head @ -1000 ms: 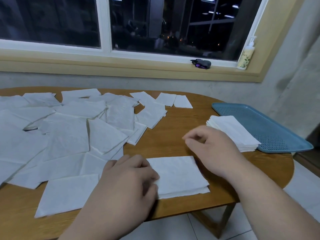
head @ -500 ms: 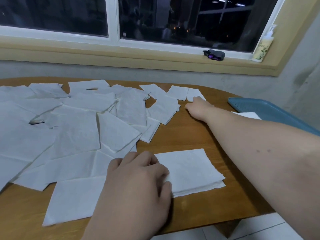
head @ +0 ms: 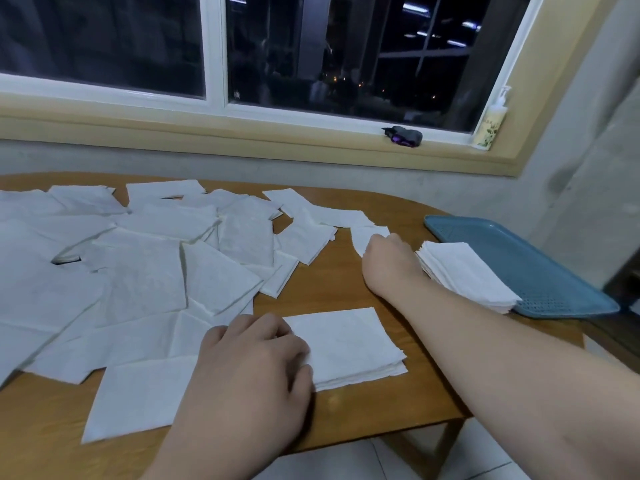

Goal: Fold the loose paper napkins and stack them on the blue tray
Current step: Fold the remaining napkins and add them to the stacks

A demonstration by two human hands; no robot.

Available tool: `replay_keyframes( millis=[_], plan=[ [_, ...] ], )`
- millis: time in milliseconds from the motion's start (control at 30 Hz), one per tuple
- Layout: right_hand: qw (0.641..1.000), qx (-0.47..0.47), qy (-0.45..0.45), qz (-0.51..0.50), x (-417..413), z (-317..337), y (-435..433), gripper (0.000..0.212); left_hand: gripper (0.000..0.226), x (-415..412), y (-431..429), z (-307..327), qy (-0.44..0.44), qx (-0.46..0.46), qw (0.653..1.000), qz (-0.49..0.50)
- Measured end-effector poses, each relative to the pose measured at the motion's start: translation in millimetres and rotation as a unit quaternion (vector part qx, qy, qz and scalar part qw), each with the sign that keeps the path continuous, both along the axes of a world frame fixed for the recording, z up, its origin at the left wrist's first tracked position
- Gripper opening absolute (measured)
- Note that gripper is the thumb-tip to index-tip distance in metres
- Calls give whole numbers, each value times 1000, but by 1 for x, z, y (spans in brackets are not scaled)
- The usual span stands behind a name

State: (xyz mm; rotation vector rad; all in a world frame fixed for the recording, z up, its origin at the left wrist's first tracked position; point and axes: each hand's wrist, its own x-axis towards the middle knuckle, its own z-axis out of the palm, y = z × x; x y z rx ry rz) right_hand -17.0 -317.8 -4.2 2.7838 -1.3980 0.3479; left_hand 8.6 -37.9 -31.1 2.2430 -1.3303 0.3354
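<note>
Noted folded napkin (head: 346,344) at lower centre on wooden table (head: 332,285): white, soft, layered rectangle, long axis running left to right and dipping slightly toward the right, ragged layered edges facing the near rim. Saw left hand (head: 256,351) gripping its left end, fingers curled on top, thumb at the edge. Found right hand (head: 388,261) right of centre, fingers curled, pinching a small loose napkin (head: 369,237). Recorded loose napkins (head: 138,278) as flat, crinkled squares overlapping across the left half. Logged folded stack (head: 464,275) on near left corner of blue tray (head: 540,271), a perforated rectangle with rounded corners, long axis pointing to upper left.
</note>
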Motion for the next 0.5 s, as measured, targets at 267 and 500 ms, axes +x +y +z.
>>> replay_keyframes(
  millis=[267, 500],
  plan=[
    [986, 82, -137, 52, -80, 12, 66, 17, 20, -7, 7, 4, 5, 5, 1000, -10],
    [911, 206, -326, 144, -140, 27, 120, 17, 44, -8, 15, 15, 94, -63, 993, -26]
  ],
)
